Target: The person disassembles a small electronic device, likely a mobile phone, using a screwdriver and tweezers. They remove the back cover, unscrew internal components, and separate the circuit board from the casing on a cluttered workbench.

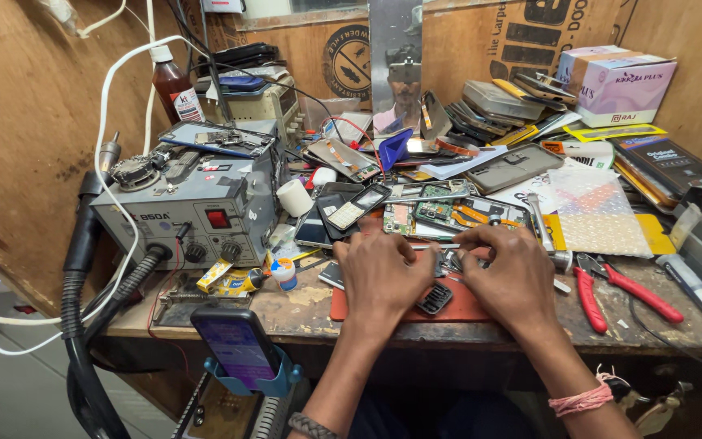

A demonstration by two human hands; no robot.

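Observation:
My left hand (379, 272) and my right hand (507, 272) rest close together on an orange-red work mat (465, 307) at the bench's front edge. The fingertips of both meet around small metal phone parts (452, 260), mostly hidden by the fingers. What each hand grips is too small to tell. A small dark grille-like part (434, 298) lies on the mat just below the hands. An opened phone with its circuit board showing (448, 215) lies right behind the hands. A red thread band is tied on my right wrist (582, 400).
A grey hot-air rework station (192, 203) with hoses stands at left. A phone in a blue holder (239, 348) sits at the front. Red-handled pliers (611, 286) lie at right. Several phones, screens and boxes crowd the back, beside a brown bottle (174, 88).

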